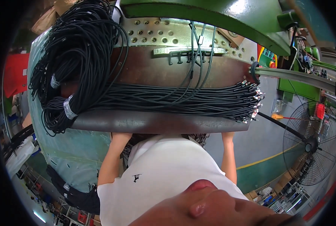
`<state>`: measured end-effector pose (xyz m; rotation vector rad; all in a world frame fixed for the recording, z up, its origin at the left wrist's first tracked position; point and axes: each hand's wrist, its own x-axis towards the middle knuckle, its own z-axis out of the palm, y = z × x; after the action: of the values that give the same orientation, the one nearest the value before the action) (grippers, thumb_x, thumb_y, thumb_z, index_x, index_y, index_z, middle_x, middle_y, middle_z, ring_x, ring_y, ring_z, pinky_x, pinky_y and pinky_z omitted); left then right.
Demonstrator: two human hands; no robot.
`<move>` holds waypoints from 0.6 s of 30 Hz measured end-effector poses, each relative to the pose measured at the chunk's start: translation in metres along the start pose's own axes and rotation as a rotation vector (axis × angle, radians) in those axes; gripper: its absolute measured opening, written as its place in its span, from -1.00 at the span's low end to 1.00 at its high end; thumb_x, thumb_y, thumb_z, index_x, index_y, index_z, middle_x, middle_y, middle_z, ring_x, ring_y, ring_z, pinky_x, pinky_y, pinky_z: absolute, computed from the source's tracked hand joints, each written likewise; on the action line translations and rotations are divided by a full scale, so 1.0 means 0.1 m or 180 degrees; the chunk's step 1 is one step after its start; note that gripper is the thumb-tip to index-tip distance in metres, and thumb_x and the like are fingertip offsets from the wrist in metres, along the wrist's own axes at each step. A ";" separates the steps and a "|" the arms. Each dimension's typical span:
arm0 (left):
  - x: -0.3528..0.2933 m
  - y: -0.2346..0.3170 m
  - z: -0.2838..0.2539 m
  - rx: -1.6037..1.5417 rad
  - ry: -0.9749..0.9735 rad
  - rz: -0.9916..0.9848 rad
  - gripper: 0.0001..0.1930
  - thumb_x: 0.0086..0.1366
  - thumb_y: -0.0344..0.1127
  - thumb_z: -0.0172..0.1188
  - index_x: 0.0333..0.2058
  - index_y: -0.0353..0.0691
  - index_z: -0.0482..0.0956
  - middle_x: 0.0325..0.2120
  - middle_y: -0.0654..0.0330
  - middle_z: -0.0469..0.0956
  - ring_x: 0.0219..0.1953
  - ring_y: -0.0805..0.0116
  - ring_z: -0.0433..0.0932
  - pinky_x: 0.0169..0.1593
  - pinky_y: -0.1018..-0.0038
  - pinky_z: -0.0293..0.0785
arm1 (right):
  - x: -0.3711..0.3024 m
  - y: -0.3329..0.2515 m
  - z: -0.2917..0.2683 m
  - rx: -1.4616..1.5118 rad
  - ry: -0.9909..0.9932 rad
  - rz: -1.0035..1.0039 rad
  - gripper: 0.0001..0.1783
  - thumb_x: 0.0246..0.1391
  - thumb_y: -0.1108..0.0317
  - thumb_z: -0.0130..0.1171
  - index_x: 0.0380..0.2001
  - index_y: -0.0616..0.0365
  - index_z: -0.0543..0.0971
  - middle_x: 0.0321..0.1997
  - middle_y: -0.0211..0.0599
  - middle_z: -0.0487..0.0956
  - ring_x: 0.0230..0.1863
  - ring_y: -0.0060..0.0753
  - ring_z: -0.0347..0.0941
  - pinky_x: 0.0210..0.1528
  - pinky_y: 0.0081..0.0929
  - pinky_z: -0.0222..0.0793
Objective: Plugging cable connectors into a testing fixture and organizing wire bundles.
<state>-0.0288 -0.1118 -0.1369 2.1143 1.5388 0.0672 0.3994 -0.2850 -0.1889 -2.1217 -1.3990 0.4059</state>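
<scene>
Green machine (pixel 220 11): its heavy body fills the far side of the station. Person in a white shirt (pixel 168 158) faces it, close against the near edge of a brown work surface (pixel 141 67) with a rounded front.

Black cables (pixel 156 100) lie across that surface, side by side, running left into a tall looped coil (pixel 81 45). Floor fan (pixel 311 147) with a wire cage to the right. Metal plate (pixel 153 27) with rows of holes behind the brown surface; a slim metal bar (pixel 171 51) with hooks just in front of it, a few loose cables (pixel 208 60) crossing over.

Left forearm (pixel 113 162) and right forearm (pixel 229 154) reach under the front edge, well apart. Left hand and right hand are hidden there; I cannot tell whether they are spread or gripping.

Silver bands (pixel 69 107) wrap the coil. Small metal tips (pixel 258 98) finish the cables' right ends.
</scene>
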 end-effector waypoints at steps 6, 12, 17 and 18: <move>0.11 0.08 -0.10 0.0084 -0.0057 -0.0033 -0.69 0.25 -0.16 0.06 -0.15 -0.24 0.56 -0.17 -0.01 0.55 -0.10 -0.01 0.49 -0.02 0.17 0.38 | 0.00 0.06 0.04 0.0033 0.0101 0.0190 -0.81 0.01 0.43 0.13 -0.28 0.26 0.57 -0.24 -0.14 0.59 -0.18 -0.08 0.48 -0.09 -0.23 0.36; 0.04 0.39 -0.35 0.0297 -0.0385 0.0457 -0.73 0.21 -0.28 0.12 -0.15 -0.29 0.54 -0.18 -0.06 0.52 -0.10 -0.12 0.45 -0.01 0.14 0.37 | 0.23 -0.86 -0.61 -0.1736 -0.0679 0.0301 -0.76 -0.02 0.36 0.22 -0.26 0.22 0.58 -0.22 -0.14 0.60 -0.26 -0.08 0.52 -0.24 -0.23 0.42; 0.09 0.99 -0.85 -0.1529 -0.2323 0.1730 -0.55 0.28 -0.12 0.07 0.05 -0.28 0.43 0.05 -0.05 0.44 0.07 0.02 0.42 0.11 0.22 0.35 | 0.90 -1.69 -1.20 0.1421 -0.3116 -0.0235 -0.77 0.04 0.26 0.24 -0.28 0.17 0.61 -0.33 -0.27 0.64 -0.29 -0.28 0.59 -0.21 -0.35 0.48; 0.13 1.16 -0.86 -0.1661 -0.2021 0.2028 -0.56 0.28 -0.15 0.08 0.05 -0.29 0.42 0.05 -0.04 0.44 0.09 0.03 0.41 0.14 0.24 0.34 | 1.17 -1.80 -1.15 0.1493 -0.2850 -0.0550 -0.79 0.04 0.30 0.23 -0.28 0.17 0.61 -0.32 -0.23 0.64 -0.24 -0.29 0.60 -0.18 -0.36 0.48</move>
<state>0.0480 -0.0932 -0.0156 1.8499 0.3976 0.0127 0.3753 -0.1575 0.0175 -1.4420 -1.6848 1.5700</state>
